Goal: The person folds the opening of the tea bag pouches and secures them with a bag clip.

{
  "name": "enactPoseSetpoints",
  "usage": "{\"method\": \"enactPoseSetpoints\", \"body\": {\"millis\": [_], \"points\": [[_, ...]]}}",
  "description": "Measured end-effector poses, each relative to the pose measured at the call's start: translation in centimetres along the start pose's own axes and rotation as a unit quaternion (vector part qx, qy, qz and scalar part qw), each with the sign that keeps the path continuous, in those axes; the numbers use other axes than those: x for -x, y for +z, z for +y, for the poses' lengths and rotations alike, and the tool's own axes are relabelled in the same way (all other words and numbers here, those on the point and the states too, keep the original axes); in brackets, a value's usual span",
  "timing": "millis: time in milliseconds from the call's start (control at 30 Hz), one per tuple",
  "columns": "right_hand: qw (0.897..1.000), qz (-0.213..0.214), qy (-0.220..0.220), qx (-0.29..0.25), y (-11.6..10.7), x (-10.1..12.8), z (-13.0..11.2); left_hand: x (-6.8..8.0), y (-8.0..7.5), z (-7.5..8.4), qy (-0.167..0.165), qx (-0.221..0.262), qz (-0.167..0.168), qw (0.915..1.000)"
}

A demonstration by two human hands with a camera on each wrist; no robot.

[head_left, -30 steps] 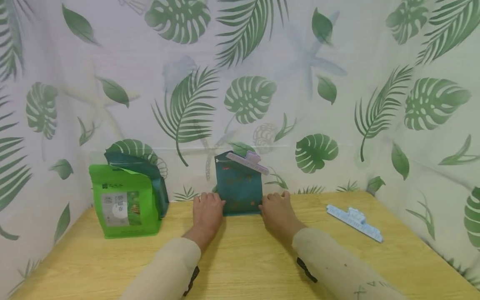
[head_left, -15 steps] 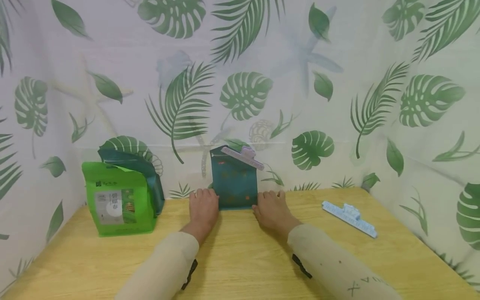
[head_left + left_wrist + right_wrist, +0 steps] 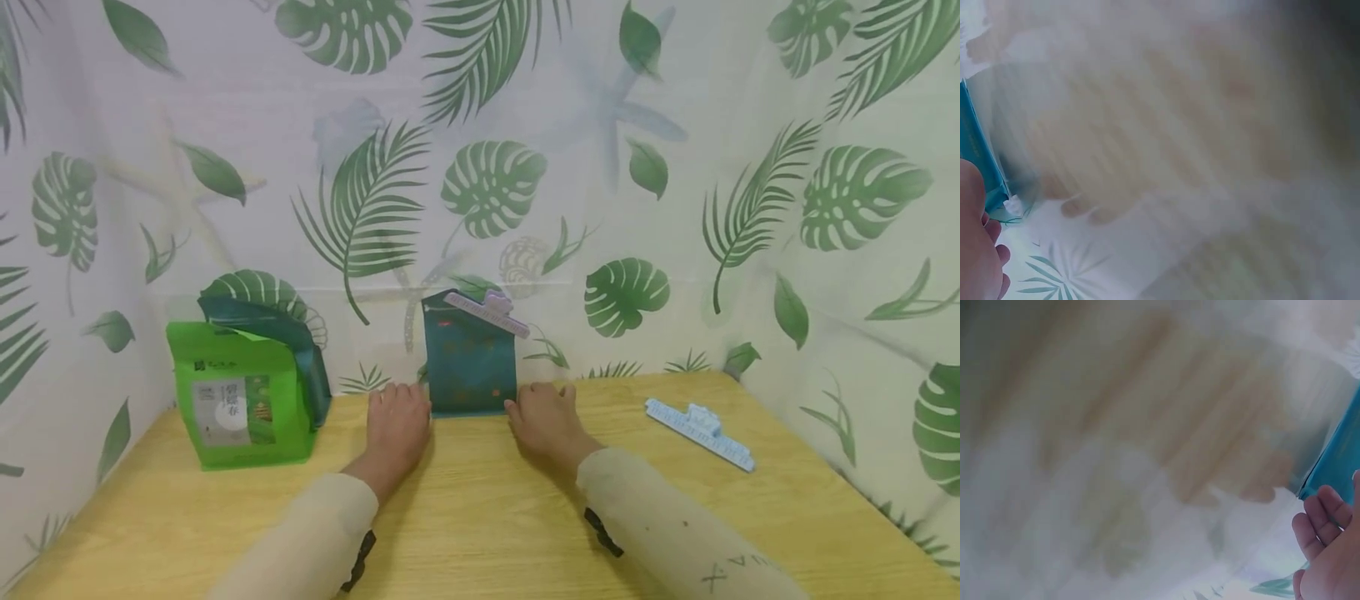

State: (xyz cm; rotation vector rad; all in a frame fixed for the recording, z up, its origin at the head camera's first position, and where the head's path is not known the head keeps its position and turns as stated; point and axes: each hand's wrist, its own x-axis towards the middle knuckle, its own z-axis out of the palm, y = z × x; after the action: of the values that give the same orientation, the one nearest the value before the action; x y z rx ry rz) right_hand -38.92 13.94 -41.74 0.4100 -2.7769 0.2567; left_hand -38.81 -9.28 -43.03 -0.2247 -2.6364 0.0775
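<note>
A dark teal pouch (image 3: 470, 367) stands upright at the back of the wooden table (image 3: 480, 517), against the leaf-print curtain. A lilac sealing clip (image 3: 487, 312) sits slanted across its top. My left hand (image 3: 397, 417) lies flat on the table just left of the pouch's base, fingers relaxed. On the other side rests my right hand (image 3: 542, 412), its thumb at the lower right corner of the pouch. Neither hand holds anything. Both wrist views are blurred; each shows a teal pouch edge (image 3: 975, 150) (image 3: 1341, 450) beside my fingers (image 3: 985, 250) (image 3: 1325, 531).
A bright green pouch (image 3: 238, 402) stands at the left, with a second dark teal pouch (image 3: 303, 354) open behind it. A light blue sealing clip (image 3: 701, 433) lies on the table at the right. Leaf-print curtains close in the back and both sides.
Both hands have eased off the sides of the teal pouch; the left one has slid a little left and back. The pouch stays upright in place.
</note>
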Motion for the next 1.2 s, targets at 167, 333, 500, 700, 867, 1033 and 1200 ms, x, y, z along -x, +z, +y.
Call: {"method": "enactPoseSetpoints", "body": {"millis": [167, 333, 500, 700, 867, 1033, 1200], "points": [[1.0, 0.012, -0.003, -0.005, 0.3, 0.0, -0.5, 0.9, -0.8, -0.4, 0.016, 0.006, -0.013, 0.9998], [1.0, 0.015, -0.027, -0.001, 0.7, 0.2, -1.1, 1.8, -1.2, -0.9, 0.018, 0.01, -0.031, 0.9993], [0.998, 0.011, -0.057, 0.014, 0.5, 0.4, -2.3, 2.8, -1.6, -2.2, 0.018, 0.007, -0.029, 0.9994], [0.996, 0.016, -0.081, 0.018, 0.6, 0.7, -3.3, 3.8, -1.8, -3.5, 0.02, 0.002, -0.026, 0.9995], [0.997, 0.013, -0.08, -0.005, 0.6, 0.8, -4.3, 4.8, -1.9, -4.7, 0.025, -0.006, -0.02, 0.9995], [0.997, 0.006, -0.082, -0.006, 0.8, 0.6, -5.4, 5.6, -2.3, -5.8, 0.026, -0.005, -0.01, 0.9996], [0.996, -0.007, -0.087, -0.002, 0.8, 0.6, -6.7, 6.4, -2.3, -6.8, 0.034, 0.008, 0.028, 0.999]]}}
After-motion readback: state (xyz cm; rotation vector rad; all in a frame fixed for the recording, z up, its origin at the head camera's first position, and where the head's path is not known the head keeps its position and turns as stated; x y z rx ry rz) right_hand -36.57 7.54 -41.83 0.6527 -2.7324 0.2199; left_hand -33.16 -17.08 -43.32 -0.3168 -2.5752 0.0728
